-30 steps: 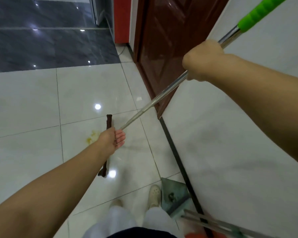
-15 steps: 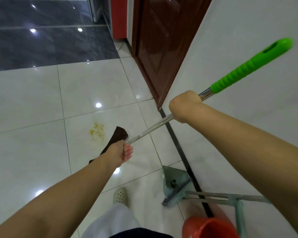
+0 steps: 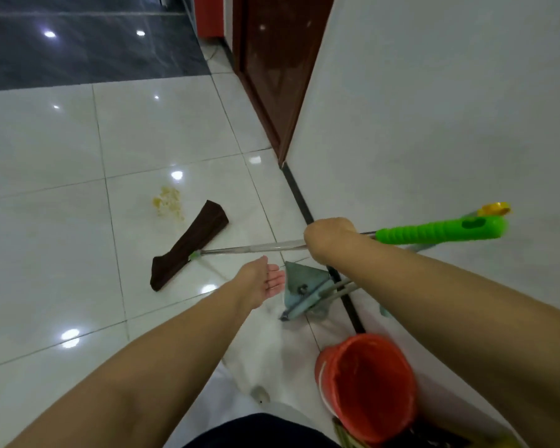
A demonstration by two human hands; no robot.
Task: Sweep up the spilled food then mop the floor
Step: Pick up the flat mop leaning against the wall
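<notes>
Flat mop with brown cloth head [image 3: 188, 244] lies on white tiled floor [image 3: 46, 253], just beside yellow spilled food [image 3: 168, 202] — right hand [image 3: 328, 239] grips its metal shaft; left hand [image 3: 262, 281] open, empty.

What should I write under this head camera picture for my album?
Right hand grips the mop handle; brown mop head lies beside yellow spill.

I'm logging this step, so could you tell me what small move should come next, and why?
Probably push the brown mop head forward onto the yellow spill: it lies flat just short of it. The right hand grips the pole; the left hand hangs open and could rejoin.
</notes>
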